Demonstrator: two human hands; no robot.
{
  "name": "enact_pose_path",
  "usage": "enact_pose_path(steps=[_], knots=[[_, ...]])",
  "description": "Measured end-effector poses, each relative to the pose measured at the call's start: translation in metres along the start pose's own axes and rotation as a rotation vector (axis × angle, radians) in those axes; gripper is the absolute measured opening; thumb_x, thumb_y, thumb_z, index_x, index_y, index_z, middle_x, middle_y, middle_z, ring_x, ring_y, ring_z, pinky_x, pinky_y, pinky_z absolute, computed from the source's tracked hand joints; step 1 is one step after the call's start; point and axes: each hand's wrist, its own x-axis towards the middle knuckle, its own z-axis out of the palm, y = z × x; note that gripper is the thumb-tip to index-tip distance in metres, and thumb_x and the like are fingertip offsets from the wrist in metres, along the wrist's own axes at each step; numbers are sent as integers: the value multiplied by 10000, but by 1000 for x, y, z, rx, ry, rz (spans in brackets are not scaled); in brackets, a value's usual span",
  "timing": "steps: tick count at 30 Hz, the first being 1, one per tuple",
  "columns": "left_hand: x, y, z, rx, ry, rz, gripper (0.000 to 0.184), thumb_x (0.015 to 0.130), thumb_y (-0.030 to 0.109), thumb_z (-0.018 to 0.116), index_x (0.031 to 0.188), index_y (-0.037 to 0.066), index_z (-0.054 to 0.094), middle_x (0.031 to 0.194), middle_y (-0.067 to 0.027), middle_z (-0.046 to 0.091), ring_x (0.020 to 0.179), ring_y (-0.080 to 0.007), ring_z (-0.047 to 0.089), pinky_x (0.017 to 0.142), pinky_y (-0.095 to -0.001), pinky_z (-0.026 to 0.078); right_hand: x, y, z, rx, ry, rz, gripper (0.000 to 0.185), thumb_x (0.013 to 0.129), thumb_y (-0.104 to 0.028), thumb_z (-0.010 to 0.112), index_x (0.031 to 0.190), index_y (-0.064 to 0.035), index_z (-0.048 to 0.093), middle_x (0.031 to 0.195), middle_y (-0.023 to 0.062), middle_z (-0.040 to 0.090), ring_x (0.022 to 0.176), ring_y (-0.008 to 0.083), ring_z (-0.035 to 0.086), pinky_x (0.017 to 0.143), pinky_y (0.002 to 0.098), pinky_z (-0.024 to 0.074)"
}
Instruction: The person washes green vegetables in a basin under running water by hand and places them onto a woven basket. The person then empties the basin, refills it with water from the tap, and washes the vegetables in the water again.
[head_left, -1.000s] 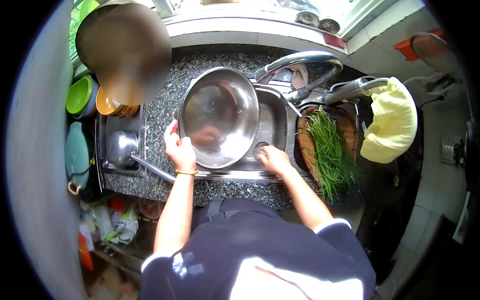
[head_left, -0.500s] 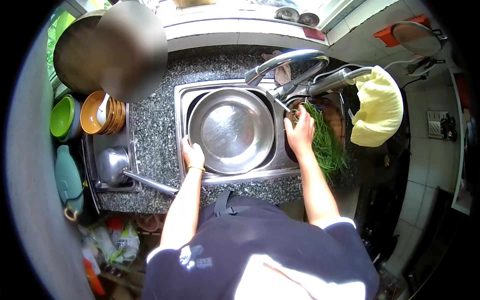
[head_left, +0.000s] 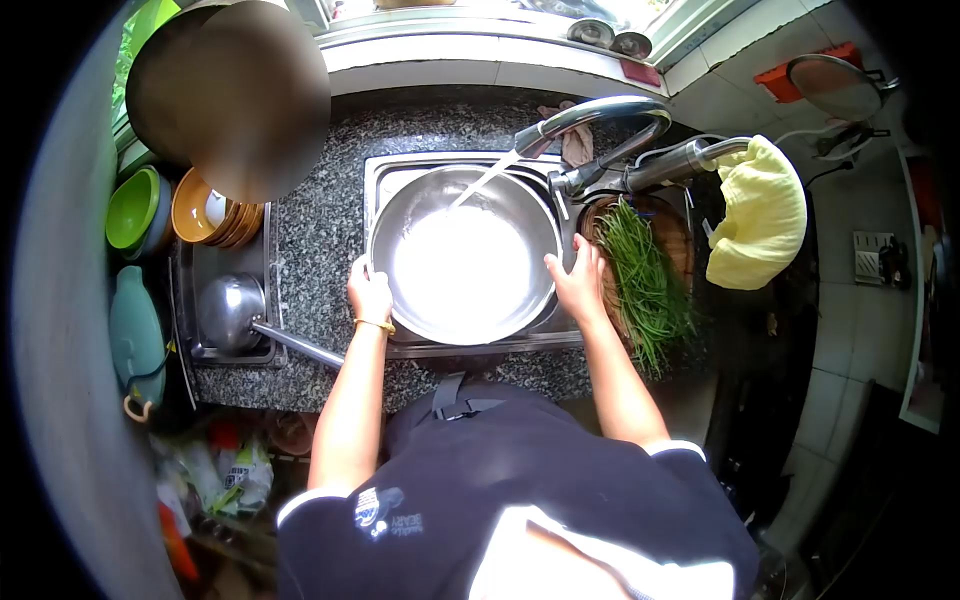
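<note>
A large steel basin [head_left: 470, 320] sits in the sink [head_left: 378, 175], with water running into it from the curved faucet [head_left: 600, 108]. The inside of the basin glares white. My left hand [head_left: 370, 292] grips the basin's left rim. At the right side, my right hand [head_left: 580, 283] is open, fingers spread, between the basin's rim and the greens; whether it touches the basin is hard to tell. Long green vegetables [head_left: 645, 285] lie on a round wooden board [head_left: 679, 235] just right of that hand.
Left of the sink, a tray [head_left: 272, 240] holds orange bowls [head_left: 195, 210] and a steel ladle [head_left: 232, 310]. Green bowls [head_left: 133, 210] and a teal container [head_left: 135, 325] stand farther left. A yellow cloth [head_left: 760, 215] hangs at the right. A large pan [head_left: 160, 90] is at the back left.
The basin has gone from tilted to level in the sink. Water now runs from the faucet. My right hand rose from the sink to the faucet's side, then came down beside the basin.
</note>
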Motion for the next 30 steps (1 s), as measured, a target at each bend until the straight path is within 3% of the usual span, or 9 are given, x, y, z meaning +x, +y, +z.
enact_pose_path(steps=[3, 5, 9, 15, 16, 19, 24, 25, 30], knots=[[1, -16, -6, -349, -84, -191, 413, 720, -112, 444, 1118, -27, 512, 974, -91, 615, 821, -155, 595, 737, -256, 470, -7, -2, 5, 512, -205, 77, 665, 799, -279, 597, 1331, 24, 334, 1249, 213, 505, 1163, 334, 486, 976, 387, 380], [-4, -20, -4, -731, -110, -234, 455, 727, -129, 460, 1168, -20, 474, 1035, -100, 596, 869, -156, 579, 770, -256, 457, -14, -12, 2, 508, -221, -61, 585, 820, -186, 566, 1329, -7, 340, 1196, 215, 547, 1134, 273, 530, 951, 341, 398], [5, 3, -10, -714, -63, -52, 463, 799, -128, 455, 1241, 4, 413, 1117, -121, 555, 986, -221, 557, 869, -328, 462, -2, -1, 35, 784, -239, -51, 590, 830, -120, 539, 1355, -14, 291, 1200, 170, 538, 1115, 251, 521, 943, 319, 396], [-2, 123, -34, -136, -25, 463, 409, 800, -43, 503, 1209, -37, 510, 1126, -121, 591, 987, -163, 579, 881, -278, 445, 8, 3, 109, 1075, -244, 203, 429, 774, -12, 501, 1181, -32, 366, 1046, 88, 513, 936, 173, 517, 841, 293, 422], [-13, 149, -40, -86, -82, 357, 434, 788, -24, 523, 1222, -23, 508, 1166, -142, 582, 1068, -207, 560, 940, -316, 416, 3, -6, 103, 1118, -353, 245, 432, 773, -11, 497, 1185, -39, 369, 1045, 90, 512, 932, 179, 521, 822, 296, 438], [-14, 173, -48, 199, -107, 688, 486, 791, 136, 557, 1255, 9, 492, 1315, -209, 460, 1272, -359, 366, 1061, -409, 274, -15, -19, 106, 1362, -581, 321, 445, 766, 2, 466, 1197, -55, 369, 1065, 104, 516, 927, 204, 546, 839, 332, 483], [-42, 214, -22, 539, -225, 846, 603, 843, 477, 488, 1309, 95, 452, 1376, -187, 396, 1280, -386, 339, 1033, -574, 195, -33, 10, 145, 1687, -1070, 339, 397, 747, 18, 435, 1141, -7, 473, 979, 131, 590, 860, 246, 617, 725, 350, 543], [-49, 223, -15, 649, -226, 890, 625, 846, 525, 480, 1310, 107, 452, 1377, -180, 398, 1276, -386, 343, 1018, -607, 185, -42, -9, 131, 1762, -992, 436, 330, 756, 11, 445, 1077, 6, 519, 930, 136, 610, 837, 243, 626, 707, 351, 543], [-69, 240, -3, 858, -157, 1048, 628, 845, 612, 417, 1219, 123, 539, 1299, -150, 482, 1209, -347, 420, 976, -648, 206, -41, 9, 181, 1750, -1238, 449, 384, 968, -259, 401, 1277, -36, 448, 1229, 84, 538, 1089, 171, 554, 959, 297, 434]])
